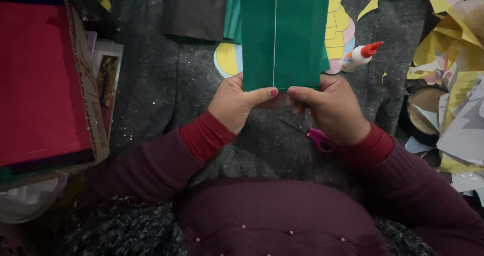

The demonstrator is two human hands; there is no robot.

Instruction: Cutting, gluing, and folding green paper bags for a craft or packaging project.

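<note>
A folded sheet of green paper (285,34) stands upright in front of me, with a thin pale line running down its middle. My left hand (237,104) pinches its lower left corner, thumb across the bottom edge. My right hand (330,107) grips the lower right corner the same way. Both thumbs nearly meet under the sheet. Pink-handled scissors (318,137) lie on the grey blanket (151,84) just below my right wrist.
A white glue bottle with an orange cap (360,55) lies to the right of the sheet. A cardboard box with red paper (40,79) fills the left side. Yellow and pastel paper scraps (454,59) pile up at the right. A dark sheet (194,9) lies at the top.
</note>
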